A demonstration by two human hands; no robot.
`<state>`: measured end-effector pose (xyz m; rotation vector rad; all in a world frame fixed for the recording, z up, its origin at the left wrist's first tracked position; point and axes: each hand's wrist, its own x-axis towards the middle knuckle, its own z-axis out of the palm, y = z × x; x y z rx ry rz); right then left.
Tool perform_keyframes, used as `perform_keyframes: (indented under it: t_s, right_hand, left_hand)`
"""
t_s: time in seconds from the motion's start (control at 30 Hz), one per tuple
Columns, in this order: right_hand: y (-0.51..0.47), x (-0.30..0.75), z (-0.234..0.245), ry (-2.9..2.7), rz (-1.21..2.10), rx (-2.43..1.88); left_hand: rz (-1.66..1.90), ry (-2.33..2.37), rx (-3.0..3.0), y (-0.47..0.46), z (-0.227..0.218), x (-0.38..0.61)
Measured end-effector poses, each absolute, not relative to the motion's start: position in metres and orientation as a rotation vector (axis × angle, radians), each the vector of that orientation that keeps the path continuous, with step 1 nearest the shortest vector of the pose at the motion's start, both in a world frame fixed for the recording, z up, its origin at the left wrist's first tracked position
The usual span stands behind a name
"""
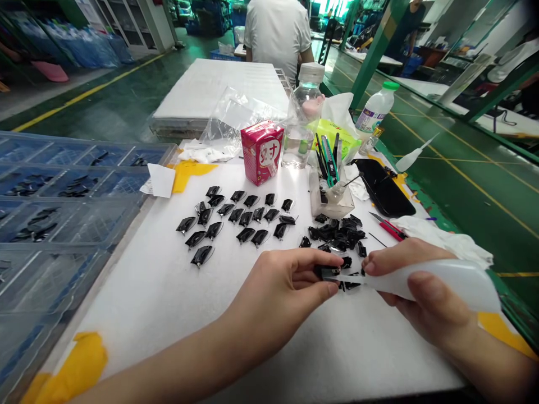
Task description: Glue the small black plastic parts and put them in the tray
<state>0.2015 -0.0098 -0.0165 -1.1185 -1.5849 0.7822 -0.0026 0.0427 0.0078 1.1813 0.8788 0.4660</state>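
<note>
Between the thumb and fingers of my left hand (pixel 290 286) is a small black plastic part (pixel 328 271). My right hand (pixel 425 292) is wrapped round a white squeeze bottle (pixel 458 280), which lies nearly level. Its thin nozzle (pixel 349 278) points left and reaches the black part; whether the tip touches it I cannot tell. Just beyond my hands lies a heap of loose black parts (pixel 341 231). Farther left, several black pieces with clear film edges (pixel 246 219) are spread out in loose rows on the white table (pixel 168 314).
Divided blue trays (pixel 84 191) with black parts line the left. Behind the heap stand a tool holder (pixel 332 202), a red drink carton (pixel 261 152) and a clear bottle (pixel 298 140). A phone (pixel 385 188) and a red-handled tool (pixel 391 229) lie right. A person in white (pixel 275 36) sits ahead.
</note>
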Motion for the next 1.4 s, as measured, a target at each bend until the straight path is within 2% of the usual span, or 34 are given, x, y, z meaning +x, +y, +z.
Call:
perform_keyframes:
  t_s: [0.47,0.73,1.4]
  right_hand:
    - [-0.0105,0.2010,-0.0135,-1.637,0.766,-1.115]
    - [-0.0094,0.2019,-0.0134,-1.612,0.621,-1.068]
    - [-0.0079,0.1992,-0.0138,-1.523,0.724,-1.079]
  left_hand:
    - [0.475,0.860,1.175,0.0425,0.0039,-0.0039]
    - [0.470,0.864,1.181,0.0444,0.0056,-0.0046]
    - [0.464,0.859,1.187,0.0432,0.0042,-0.0035]
